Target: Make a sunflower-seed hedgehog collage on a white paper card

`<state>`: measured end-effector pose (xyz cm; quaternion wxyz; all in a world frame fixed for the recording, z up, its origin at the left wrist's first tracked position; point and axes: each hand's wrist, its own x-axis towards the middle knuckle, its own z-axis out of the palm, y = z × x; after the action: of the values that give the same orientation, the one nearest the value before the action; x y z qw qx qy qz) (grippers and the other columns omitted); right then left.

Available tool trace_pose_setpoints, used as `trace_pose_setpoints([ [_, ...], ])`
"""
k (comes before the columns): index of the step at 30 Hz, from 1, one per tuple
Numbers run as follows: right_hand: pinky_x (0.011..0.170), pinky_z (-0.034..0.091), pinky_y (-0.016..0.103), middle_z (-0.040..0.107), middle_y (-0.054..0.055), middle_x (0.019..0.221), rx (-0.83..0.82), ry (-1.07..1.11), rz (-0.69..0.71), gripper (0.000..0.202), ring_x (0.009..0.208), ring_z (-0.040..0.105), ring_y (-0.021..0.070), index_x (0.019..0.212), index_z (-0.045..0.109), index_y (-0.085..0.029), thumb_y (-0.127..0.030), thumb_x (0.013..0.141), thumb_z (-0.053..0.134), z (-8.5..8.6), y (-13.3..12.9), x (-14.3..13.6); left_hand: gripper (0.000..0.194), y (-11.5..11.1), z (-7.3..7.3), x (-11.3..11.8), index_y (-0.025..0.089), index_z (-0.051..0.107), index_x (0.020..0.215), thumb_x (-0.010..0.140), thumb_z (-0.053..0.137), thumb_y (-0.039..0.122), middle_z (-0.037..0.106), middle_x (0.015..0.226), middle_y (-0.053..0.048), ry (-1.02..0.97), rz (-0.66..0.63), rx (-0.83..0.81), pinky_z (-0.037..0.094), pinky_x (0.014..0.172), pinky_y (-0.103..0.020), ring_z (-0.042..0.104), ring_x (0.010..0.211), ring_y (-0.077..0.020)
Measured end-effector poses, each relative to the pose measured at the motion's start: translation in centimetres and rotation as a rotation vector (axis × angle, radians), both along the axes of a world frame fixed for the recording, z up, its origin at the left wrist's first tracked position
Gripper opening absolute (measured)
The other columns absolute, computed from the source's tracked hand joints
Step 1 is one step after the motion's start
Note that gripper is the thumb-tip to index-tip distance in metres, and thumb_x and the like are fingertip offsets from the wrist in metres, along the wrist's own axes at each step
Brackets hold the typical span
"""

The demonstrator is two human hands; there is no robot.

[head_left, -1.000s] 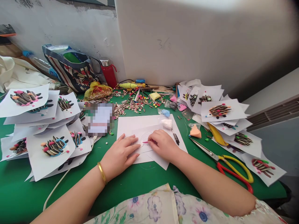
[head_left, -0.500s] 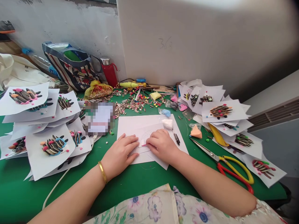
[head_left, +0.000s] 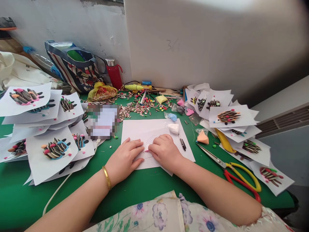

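My left hand lies flat with fingers stretched out, on the left side of a small white drawing sheet. My right hand is closed, its thumb and fingertips on a thin bit of pink modelling clay at the lower left of a dotted, rounded drawing. The hand hides part of that drawing. Beneath the small sheet is a larger white sheet of paper. A packet of white clay and a black pen rest on the larger sheet, beyond and right of my right hand.
Stacked hedgehog pictures made with seeds stand at left; more pictures are at right. Large scissors lie by my right forearm, near orange clay. Striped seeds are scattered at the back. A phone is at left.
My right fingertips have shifted slightly left along the pink clay. My left hand stays on the paper. The view has moved slightly.
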<state>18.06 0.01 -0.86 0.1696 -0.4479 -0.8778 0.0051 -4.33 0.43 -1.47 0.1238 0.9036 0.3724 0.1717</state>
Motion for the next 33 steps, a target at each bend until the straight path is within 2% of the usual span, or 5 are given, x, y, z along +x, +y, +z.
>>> trace_pose_setpoints([
  [6, 0.080, 0.026, 0.035, 0.062, 0.002, 0.079, 0.012, -0.036, 0.018, 0.017, 0.079, 0.045, 0.0176, 0.080, 0.067, -0.021, -0.023, 0.093, 0.056, 0.2, -0.2, -0.3, 0.034, 0.0, 0.1, 0.0, 0.020, 0.065, 0.120, 0.089, 0.061, 0.031, 0.060, 0.133, -0.010, -0.007, 0.002, 0.008, 0.032, 0.115, -0.054, 0.054, 0.125, -0.0267],
  [11, 0.081, 0.027, 0.035, 0.062, 0.002, 0.079, -0.022, 0.015, 0.041, 0.015, 0.080, 0.046, 0.0175, 0.083, 0.068, -0.021, -0.023, 0.092, 0.056, 0.3, -0.4, 0.1, 0.034, 0.0, 0.2, 0.1, 0.020, 0.064, 0.121, 0.089, 0.060, 0.032, 0.059, 0.134, -0.010, 0.033, 0.001, 0.002, 0.032, 0.115, -0.054, 0.053, 0.126, -0.0263],
  [20, 0.083, 0.028, 0.035, 0.064, 0.002, 0.082, -0.075, 0.070, -0.004, 0.017, 0.082, 0.048, 0.0176, 0.084, 0.069, -0.021, -0.023, 0.093, 0.054, 0.7, -0.4, 0.4, 0.035, 0.0, 0.1, 0.0, 0.018, 0.063, 0.122, 0.089, 0.061, 0.031, 0.059, 0.135, -0.011, 0.040, -0.006, 0.013, 0.032, 0.115, -0.054, 0.053, 0.127, -0.0261],
  [27, 0.083, 0.030, 0.035, 0.064, 0.003, 0.082, -0.094, 0.074, -0.012, 0.015, 0.082, 0.050, 0.0177, 0.083, 0.067, -0.020, -0.021, 0.091, 0.055, 0.5, -0.6, 0.2, 0.026, -0.1, 0.1, 0.5, 0.019, 0.067, 0.110, 0.089, 0.062, 0.032, 0.065, 0.127, -0.011, -0.019, 0.025, 0.039, 0.035, 0.113, -0.054, 0.057, 0.123, -0.0267],
  [33, 0.077, 0.035, 0.032, 0.064, 0.003, 0.081, -0.211, 0.093, -0.065, 0.012, 0.082, 0.051, 0.0183, 0.082, 0.066, -0.019, -0.018, 0.090, 0.056, 1.1, -0.2, 0.9, 0.027, -0.2, 0.2, 0.6, 0.019, 0.066, 0.113, 0.090, 0.061, 0.032, 0.064, 0.127, -0.010, 0.003, 0.032, 0.054, 0.034, 0.113, -0.054, 0.057, 0.121, -0.0257],
])
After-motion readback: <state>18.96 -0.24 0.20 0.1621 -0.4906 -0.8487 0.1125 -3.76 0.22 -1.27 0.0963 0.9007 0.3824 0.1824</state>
